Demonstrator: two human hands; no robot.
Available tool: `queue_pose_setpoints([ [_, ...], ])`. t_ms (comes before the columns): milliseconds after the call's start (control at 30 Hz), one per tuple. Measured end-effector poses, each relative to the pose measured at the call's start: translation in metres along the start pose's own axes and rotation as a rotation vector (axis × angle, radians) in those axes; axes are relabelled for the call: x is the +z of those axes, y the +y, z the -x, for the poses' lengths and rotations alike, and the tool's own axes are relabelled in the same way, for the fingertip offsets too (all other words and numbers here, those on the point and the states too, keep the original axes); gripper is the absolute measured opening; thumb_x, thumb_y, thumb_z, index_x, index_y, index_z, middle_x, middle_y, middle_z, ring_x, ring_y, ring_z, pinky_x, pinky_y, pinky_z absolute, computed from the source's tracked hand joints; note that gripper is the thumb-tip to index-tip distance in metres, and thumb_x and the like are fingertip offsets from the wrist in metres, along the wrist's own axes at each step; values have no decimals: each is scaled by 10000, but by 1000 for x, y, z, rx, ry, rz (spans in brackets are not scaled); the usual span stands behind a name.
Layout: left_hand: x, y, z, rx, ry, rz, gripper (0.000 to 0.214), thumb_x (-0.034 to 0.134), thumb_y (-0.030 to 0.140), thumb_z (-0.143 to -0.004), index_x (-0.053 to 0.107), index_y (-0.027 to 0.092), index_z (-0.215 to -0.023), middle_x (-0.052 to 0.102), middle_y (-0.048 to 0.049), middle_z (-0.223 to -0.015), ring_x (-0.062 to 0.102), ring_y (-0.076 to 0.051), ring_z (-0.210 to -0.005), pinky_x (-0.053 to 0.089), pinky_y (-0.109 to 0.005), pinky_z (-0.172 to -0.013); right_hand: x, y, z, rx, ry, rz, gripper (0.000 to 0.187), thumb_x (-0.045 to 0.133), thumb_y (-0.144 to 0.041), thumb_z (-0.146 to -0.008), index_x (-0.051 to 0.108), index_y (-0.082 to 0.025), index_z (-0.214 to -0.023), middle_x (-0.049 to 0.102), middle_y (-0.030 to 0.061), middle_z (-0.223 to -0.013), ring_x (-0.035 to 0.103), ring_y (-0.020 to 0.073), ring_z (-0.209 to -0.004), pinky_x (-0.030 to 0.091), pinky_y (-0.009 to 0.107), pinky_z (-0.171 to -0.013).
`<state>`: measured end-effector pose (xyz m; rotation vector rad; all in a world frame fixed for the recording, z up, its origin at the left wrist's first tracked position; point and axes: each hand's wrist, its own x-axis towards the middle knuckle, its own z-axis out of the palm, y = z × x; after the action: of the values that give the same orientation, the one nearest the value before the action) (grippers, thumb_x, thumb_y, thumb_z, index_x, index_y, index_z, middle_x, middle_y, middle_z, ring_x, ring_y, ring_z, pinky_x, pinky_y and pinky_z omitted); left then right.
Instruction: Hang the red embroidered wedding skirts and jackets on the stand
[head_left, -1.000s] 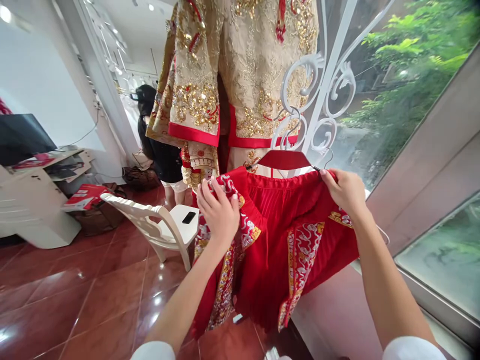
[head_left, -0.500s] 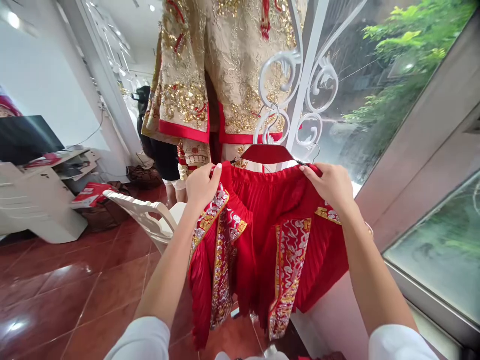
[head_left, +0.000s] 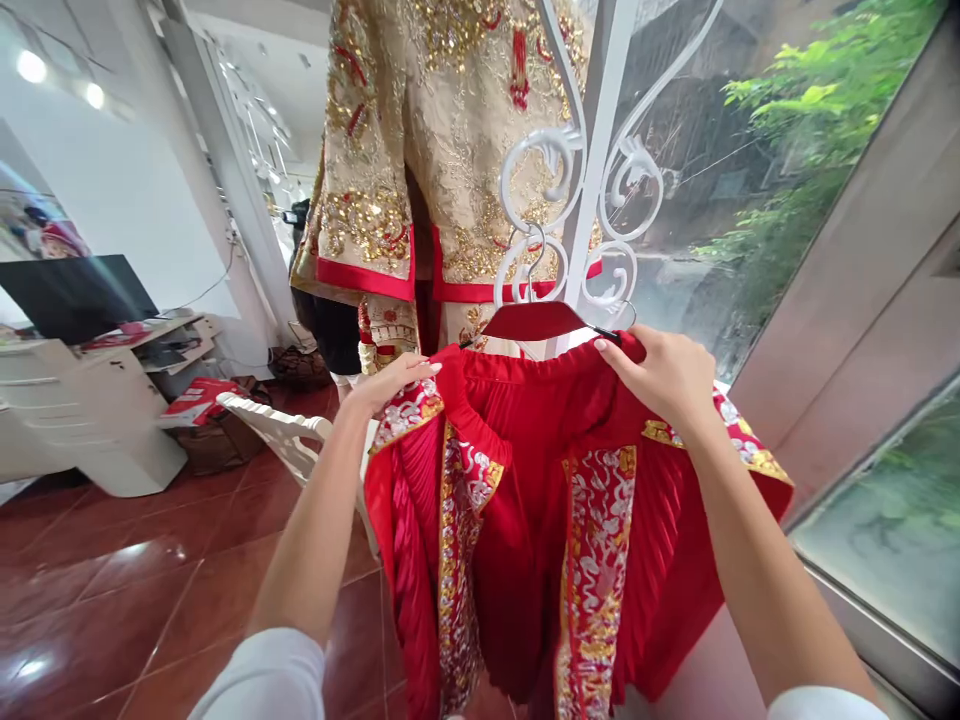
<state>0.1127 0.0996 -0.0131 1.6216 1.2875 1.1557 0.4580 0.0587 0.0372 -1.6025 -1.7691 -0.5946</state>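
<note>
so the red skirt [head_left: 529, 490] is front and centre, spread out just below the hanger [head_left: 532, 320], pleated, with panels of silver and gold embroidery running down it. right hand [head_left: 667, 375] has its end of the waistband pinched, thumb on the near side, right by the black arm of the hanger. left hand [head_left: 394, 382] is on the other end, thumb lying along the cloth, but most of its fingers are hidden so i can't tell how tight they're closed. the hanger's hook shows in front of the white ironwork [head_left: 592, 160], can't tell if it's actually hooked on. behind that is a gold jacket [head_left: 465, 170] with red trim, and a window [head_left: 682, 230] on the right with greenery [head_left: 832, 110] outside. over on the left: a white chair [head_left: 285, 428] near the skirt, a red box [head_left: 196, 400], and a desk [head_left: 135, 435] with a black screen [head_left: 79, 295] on it.
</note>
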Motion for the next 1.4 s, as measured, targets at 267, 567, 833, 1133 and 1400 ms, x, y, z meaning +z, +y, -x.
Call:
queue_pose_setpoints([
  [267, -23, 22, 17, 316, 419, -403, 373, 437, 445, -808, 651, 147, -875, 670, -113, -937, 613, -236, -903, 454, -406, -877, 34, -1, 15, 8, 98, -265, 328, 453, -457, -834, 635, -205, -941, 672, 64, -853, 569, 223, -760, 302, 278, -595],
  [567, 114, -79, 142, 837, 878, -693, 152, 528, 113, -754, 582, 211, -857, 643, -45, -759, 596, -189, -761, 459, -345, -777, 50, 0, 22, -73, 142, -380, 352, 467, -385, -845, 563, -184, -1117, 640, 92, -1041, 560, 238, -935, 401, 342, -796],
  [833, 188, -180, 157, -185, 314, -556, 184, 425, 302, -854, 545, 163, -860, 650, -92, -816, 644, -212, -764, 490, -313, -693, 67, -11, 30, -54, 176, -360, 344, 454, -378, -848, 540, -188, -1121, 621, 104, -999, 544, 246, -900, 405, 356, -766],
  [1133, 185, -199, 121, -349, 280, -454, 288, 514, 396, -812, 602, 125, -855, 659, -146, -769, 642, -254, -760, 432, -306, -666, 69, -14, 36, -19, 164, -340, 403, 419, -392, -860, 491, -192, -1203, 589, 124, -1097, 530, 277, -1001, 398, 411, -843],
  [1400, 204, -223, 128, -227, 195, 11, 371, 523, 504, -769, 497, 157, -637, 613, -46, -652, 589, -162, -652, 453, -244, -615, 78, -37, 117, -17, 347, -455, 226, 507, -289, -813, 590, -218, -1012, 643, 112, -1006, 574, 271, -989, 427, 435, -864],
])
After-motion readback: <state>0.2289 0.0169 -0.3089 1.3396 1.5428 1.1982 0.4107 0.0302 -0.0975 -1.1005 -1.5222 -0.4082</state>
